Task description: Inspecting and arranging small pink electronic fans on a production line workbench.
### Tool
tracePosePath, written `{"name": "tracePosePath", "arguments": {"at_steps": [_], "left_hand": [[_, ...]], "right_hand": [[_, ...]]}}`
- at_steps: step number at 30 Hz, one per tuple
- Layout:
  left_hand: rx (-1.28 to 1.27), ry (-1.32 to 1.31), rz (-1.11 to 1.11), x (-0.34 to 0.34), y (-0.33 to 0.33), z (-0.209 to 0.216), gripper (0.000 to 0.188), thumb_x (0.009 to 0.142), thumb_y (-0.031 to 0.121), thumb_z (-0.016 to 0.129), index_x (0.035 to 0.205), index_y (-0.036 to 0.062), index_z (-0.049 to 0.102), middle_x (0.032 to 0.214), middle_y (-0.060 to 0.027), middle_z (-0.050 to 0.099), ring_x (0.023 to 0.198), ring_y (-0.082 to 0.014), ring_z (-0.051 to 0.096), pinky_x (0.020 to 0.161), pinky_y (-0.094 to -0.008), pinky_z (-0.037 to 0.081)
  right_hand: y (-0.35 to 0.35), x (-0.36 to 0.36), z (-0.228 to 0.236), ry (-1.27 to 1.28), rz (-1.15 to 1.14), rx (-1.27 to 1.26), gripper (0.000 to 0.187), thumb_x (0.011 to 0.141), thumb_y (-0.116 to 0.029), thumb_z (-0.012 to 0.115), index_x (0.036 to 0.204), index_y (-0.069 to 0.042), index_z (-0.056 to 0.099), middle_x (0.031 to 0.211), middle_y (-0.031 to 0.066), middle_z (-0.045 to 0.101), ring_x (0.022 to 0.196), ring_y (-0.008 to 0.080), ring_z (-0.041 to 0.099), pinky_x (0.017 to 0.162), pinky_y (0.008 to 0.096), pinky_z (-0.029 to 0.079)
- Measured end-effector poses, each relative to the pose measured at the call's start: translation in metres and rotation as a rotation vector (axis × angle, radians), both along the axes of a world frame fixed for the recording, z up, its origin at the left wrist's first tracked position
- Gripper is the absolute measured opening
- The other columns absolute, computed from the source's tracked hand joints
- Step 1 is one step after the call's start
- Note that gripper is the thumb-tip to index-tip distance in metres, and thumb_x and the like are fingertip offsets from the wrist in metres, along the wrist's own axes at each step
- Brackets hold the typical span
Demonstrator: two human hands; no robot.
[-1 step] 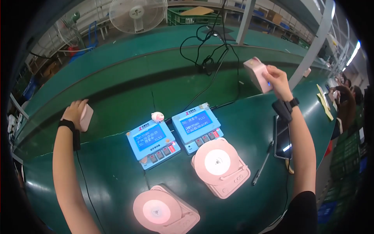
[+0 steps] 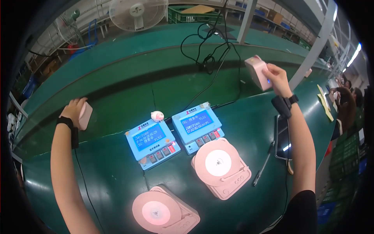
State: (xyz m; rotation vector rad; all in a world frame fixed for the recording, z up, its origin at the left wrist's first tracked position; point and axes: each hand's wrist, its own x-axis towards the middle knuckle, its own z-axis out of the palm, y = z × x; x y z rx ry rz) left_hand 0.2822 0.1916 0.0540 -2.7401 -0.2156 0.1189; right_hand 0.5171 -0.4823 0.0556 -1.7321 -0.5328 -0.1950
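At the far left my left hand [image 2: 71, 112] is closed round a pink box-shaped device [image 2: 85, 116], seen mostly from its edge. Up on the right, my right hand [image 2: 278, 80] grips another pink boxy device [image 2: 257, 73] by its side, tilted, with a small blue light by the fingers. Two pink mini record players [image 2: 219, 185] [image 2: 177, 224] lie on the table between my arms, each with a round platter and a white centre; the nearer one's centre glows. Behind them stand two light-blue testers [image 2: 154, 158] [image 2: 194, 130] with lit blue screens and several switches.
A small pink-and-white figurine [image 2: 157, 116] sits on the left tester. A pen [image 2: 263, 163] and a dark phone [image 2: 283, 136] lie by my right forearm. Black cables [image 2: 208, 58] tangle over the back ledge. A metal post [image 2: 311, 48] rises at right; a fan [image 2: 137, 13] stands beyond.
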Motion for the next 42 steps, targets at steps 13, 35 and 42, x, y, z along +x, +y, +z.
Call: {"name": "tracePosePath", "arguments": {"at_steps": [13, 35, 42], "left_hand": [[-0.169, -0.572, -0.098, -0.056, -0.047, 0.032, 0.094, 0.045, 0.017, 0.079, 0.129, 0.0037, 0.038, 0.117, -0.0192, 0.048, 0.108, -0.0396, 0.05, 0.089, -0.0457, 0.043], [-1.477, -0.141, 0.408, -0.242, -0.156, 0.0, 0.104, 0.059, 0.022, 0.087, 0.142, -0.0001, 0.028, 0.137, -0.0164, 0.041, 0.127, -0.0274, 0.042, 0.103, -0.0364, 0.038], [-1.557, -0.19, 0.188, -0.256, -0.152, -0.024, 0.117, 0.054, 0.008, 0.088, 0.146, 0.0086, 0.016, 0.139, -0.0086, 0.038, 0.131, -0.0209, 0.036, 0.108, -0.0347, 0.031]], "right_hand": [[0.002, 0.094, -0.063, 0.065, -0.19, 0.518, 0.04, 0.086, -0.014, 0.071, 0.12, 0.006, 0.059, 0.111, 0.0095, 0.064, 0.1, 0.0151, 0.06, 0.09, 0.0285, 0.047], [-0.024, -0.028, 0.004, 0.048, -0.208, -0.401, 0.047, 0.088, -0.013, 0.063, 0.131, -0.002, 0.047, 0.124, 0.0138, 0.058, 0.114, 0.0208, 0.056, 0.094, 0.0335, 0.046], [0.051, -0.227, -0.022, 0.419, 0.408, -0.121, 0.052, 0.096, -0.022, 0.055, 0.14, -0.002, 0.036, 0.136, 0.0121, 0.048, 0.123, 0.0202, 0.048, 0.104, 0.0327, 0.038]]}}
